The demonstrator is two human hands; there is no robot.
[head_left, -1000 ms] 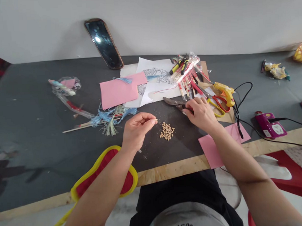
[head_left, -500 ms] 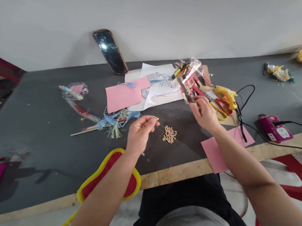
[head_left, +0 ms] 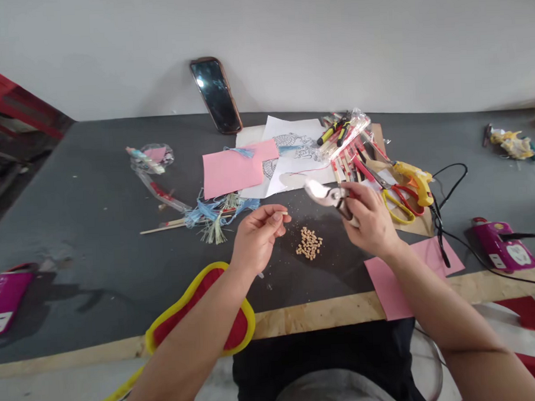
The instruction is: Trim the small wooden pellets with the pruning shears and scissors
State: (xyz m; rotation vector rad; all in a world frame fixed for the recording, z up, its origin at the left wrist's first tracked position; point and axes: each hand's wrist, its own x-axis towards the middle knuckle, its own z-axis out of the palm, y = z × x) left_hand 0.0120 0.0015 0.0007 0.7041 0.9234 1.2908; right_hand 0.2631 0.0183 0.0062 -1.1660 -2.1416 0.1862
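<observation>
My left hand [head_left: 261, 236] is pinched closed, and the pale tip of a short thin wooden stick [head_left: 284, 213] pokes out past the thumb. Most of that stick is hidden by my fingers. Wrapped round the handles of a pair of pruning shears [head_left: 324, 194] is my right hand [head_left: 369, 221]; the blades point left, towards the stick but apart from it. Below and between both hands lies a pile of small cut wooden bits [head_left: 309, 244] on the dark tabletop. Left of my left hand are blue and pale green tassels [head_left: 215, 217].
Pink paper [head_left: 231, 171] and printed sheets [head_left: 288, 173] lie behind. At right are scissors [head_left: 403, 203], a yellow glue gun [head_left: 415, 179] and a purple power box [head_left: 504, 243] with a cable. A phone [head_left: 217, 96] leans on the wall. A yellow-edged red shape [head_left: 196, 292] overlaps the front edge.
The pruning shears have come up from among the things at the back and swung left, nearer my left hand. My left hand keeps its pinch. The view has shifted slightly.
</observation>
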